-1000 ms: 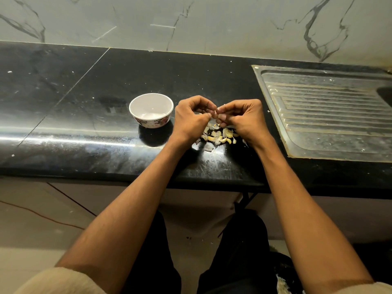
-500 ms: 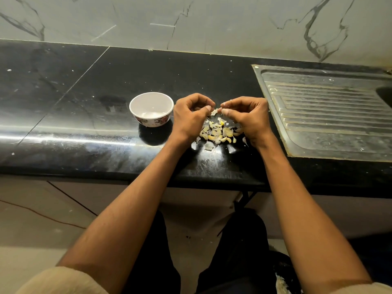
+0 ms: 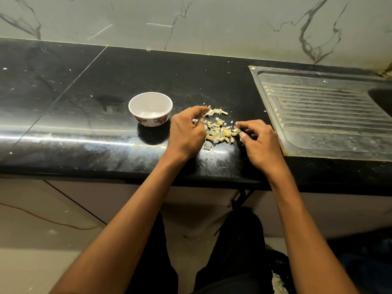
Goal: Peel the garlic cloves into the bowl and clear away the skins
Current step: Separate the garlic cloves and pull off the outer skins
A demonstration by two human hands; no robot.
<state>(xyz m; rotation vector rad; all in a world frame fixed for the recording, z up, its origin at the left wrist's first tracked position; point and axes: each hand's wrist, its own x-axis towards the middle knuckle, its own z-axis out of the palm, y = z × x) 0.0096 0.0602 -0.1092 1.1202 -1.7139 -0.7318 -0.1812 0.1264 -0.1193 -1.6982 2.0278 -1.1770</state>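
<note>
Head view: left hand (image 3: 186, 134) and right hand (image 3: 257, 143) curling fingers, flanking garlic pile (image 3: 218, 132) on counter (image 3: 84, 128); what they are pinching, cannot tell. Bowl (image 3: 150, 108) sitting empty, left. Advising: pinching one clove, stripping skin aside.

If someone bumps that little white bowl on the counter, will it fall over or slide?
The bowl would probably slide rather than tip: it looks low and wide, narrowing to a small foot. It looks empty, so it is likely light and easy to shove. The black counter looks glossy, which may let it skid. Whether it would break, I cannot tell.
</note>
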